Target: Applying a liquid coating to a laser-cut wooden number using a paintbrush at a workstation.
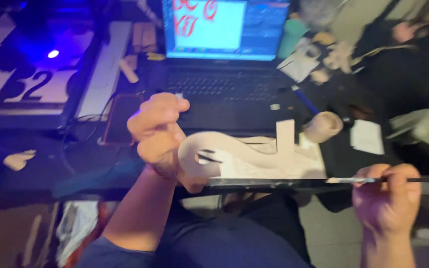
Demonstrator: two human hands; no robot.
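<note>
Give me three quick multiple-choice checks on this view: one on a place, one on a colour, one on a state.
1. Where is the open laptop?
A. beyond the cut-out piece
B. on the person's lap
C. on the floor

2. What colour is the cut-out piece?
A. bright red
B. pale beige
C. dark green

3. What is the right hand doing?
A. resting flat, empty
B. gripping a thin brush
C. typing

Answers: 1 A, it sits on the desk behind the piece. 2 B, its surface is light tan. 3 B, fingers close round the dark handle; the left hand grips the piece's curved end.
</note>
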